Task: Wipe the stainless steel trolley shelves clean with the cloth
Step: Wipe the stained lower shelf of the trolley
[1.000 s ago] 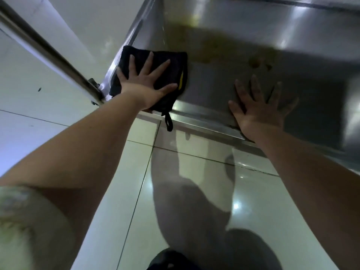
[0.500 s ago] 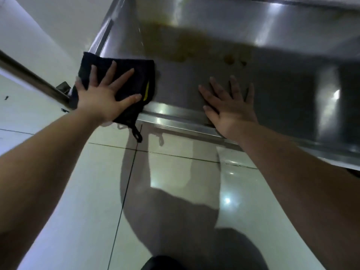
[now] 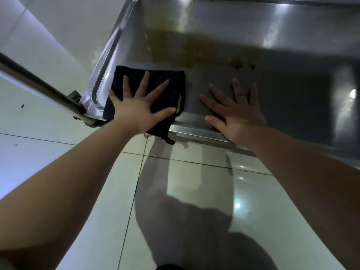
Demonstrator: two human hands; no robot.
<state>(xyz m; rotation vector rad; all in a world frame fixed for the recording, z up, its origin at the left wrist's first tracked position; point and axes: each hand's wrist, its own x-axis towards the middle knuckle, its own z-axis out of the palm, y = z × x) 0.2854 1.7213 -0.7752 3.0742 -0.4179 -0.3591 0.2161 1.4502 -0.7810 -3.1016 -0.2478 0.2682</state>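
The steel trolley shelf [image 3: 292, 94] fills the upper right. A folded black cloth [image 3: 176, 90] with a yellow tag lies at its near left corner, one loop hanging over the front rim [image 3: 194, 131]. My left hand [image 3: 136, 108] presses flat on the cloth, fingers spread. My right hand [image 3: 235, 114] lies flat and bare on the shelf just right of the cloth, palm at the rim. A brownish smear [image 3: 204, 49] and small spots [image 3: 237, 63] mark the shelf beyond both hands.
A round steel handle bar [image 3: 39, 84] runs from the left edge to the trolley's near corner. Glossy pale floor tiles [image 3: 194, 182] lie below, with my shadow across them. A white wall [image 3: 58, 26] stands to the left of the trolley.
My left hand slid the cloth left over the shelf's side rim, then back right onto the shelf. My right hand now lies closer to the cloth.
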